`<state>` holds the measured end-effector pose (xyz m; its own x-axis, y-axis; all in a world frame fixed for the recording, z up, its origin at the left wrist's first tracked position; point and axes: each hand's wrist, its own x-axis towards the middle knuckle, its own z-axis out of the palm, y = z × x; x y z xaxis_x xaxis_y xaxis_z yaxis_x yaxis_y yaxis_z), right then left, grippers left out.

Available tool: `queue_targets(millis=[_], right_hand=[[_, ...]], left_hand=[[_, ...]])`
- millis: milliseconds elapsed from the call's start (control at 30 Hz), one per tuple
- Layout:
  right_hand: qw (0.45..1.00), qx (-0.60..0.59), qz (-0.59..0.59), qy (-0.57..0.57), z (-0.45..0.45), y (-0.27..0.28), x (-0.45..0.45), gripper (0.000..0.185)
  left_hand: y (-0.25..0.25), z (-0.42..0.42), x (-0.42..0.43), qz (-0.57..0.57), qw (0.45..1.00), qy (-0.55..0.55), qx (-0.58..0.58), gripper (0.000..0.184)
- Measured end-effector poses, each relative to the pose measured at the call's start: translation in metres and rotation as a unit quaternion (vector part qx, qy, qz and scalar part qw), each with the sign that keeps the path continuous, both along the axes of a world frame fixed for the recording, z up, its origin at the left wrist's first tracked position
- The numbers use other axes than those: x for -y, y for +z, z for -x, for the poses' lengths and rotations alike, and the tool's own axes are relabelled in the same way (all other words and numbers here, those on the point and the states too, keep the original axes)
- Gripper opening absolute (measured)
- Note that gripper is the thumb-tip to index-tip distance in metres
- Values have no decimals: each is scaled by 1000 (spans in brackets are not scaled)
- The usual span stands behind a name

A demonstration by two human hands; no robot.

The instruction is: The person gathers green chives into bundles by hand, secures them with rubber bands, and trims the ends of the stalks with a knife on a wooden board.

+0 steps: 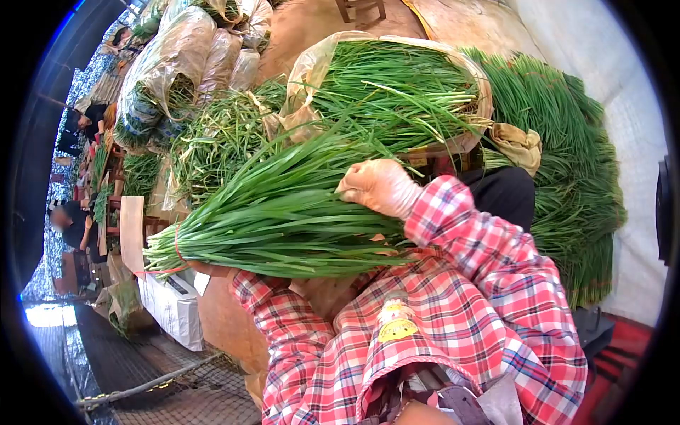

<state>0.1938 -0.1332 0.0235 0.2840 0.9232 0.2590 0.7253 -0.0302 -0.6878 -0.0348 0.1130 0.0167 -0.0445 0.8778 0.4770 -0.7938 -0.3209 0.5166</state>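
A large bunch of garlic chives (pixel 283 219) lies across my lap, its pale cut ends to the left and its leaf tips spread to the right. A thin red tie (pixel 177 244) circles it near the stems, one end trailing loose. My left hand (pixel 211 269) supports the bunch from below by the stem end; the leaves hide most of its fingers. Over the upper leaves, my right hand (pixel 379 188) is closed in a pinch, and what lies between its fingertips is too small to make out.
A plastic-lined container (pixel 485 85) of loose chives stands ahead, beside a heap of trimmed leaves (pixel 227 152). Stacked chive bundles (pixel 567 156) line the right wall. Stuffed plastic sacks (pixel 170 60) stand at upper left. A white box (pixel 170 312) sits below the stems. Other people work at far left.
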Motion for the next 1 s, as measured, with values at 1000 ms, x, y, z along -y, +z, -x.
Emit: queue_targets(millis=[1000], right_hand=[[984, -104, -119, 83, 43, 117, -39, 13]], left_hand=[[16, -35, 66, 133, 936, -327, -11, 75]])
